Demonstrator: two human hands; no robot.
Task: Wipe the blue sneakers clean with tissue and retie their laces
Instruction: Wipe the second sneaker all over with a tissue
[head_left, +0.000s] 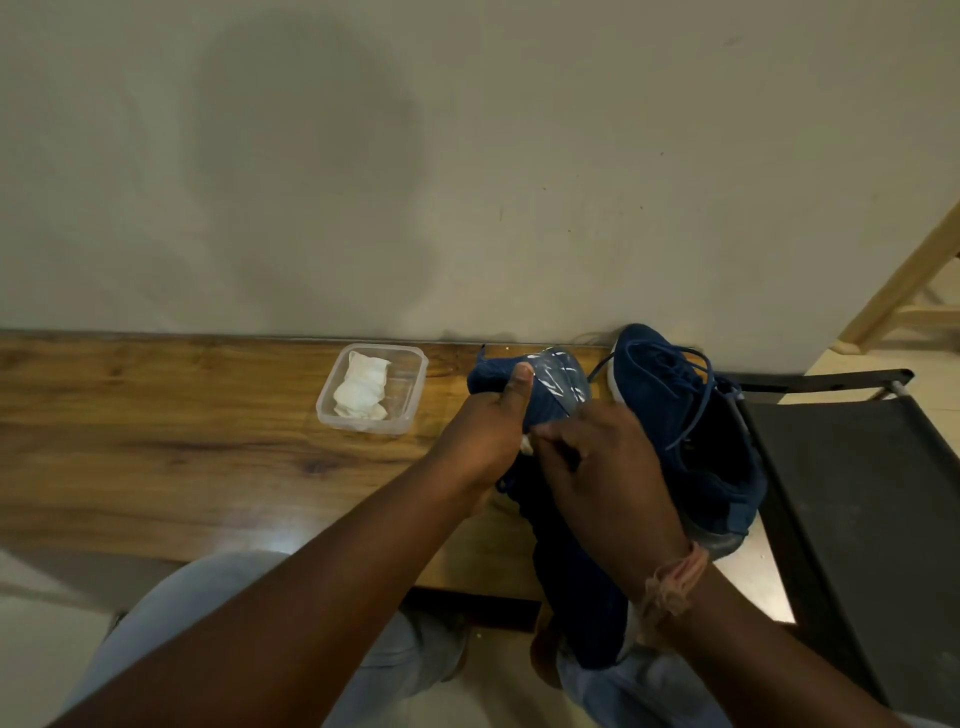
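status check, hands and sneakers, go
Left hand grips blue sneaker toe; right hand at its laces, grip unclear. Second blue sneaker waits beside. Nothing blocking.

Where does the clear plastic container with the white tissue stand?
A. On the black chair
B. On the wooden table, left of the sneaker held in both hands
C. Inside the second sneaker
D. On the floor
B: the clear plastic container stands on the wooden table, left of the held sneaker.

No readable text, labels, brand marks, numbers or signs appear on any object or surface in this view.
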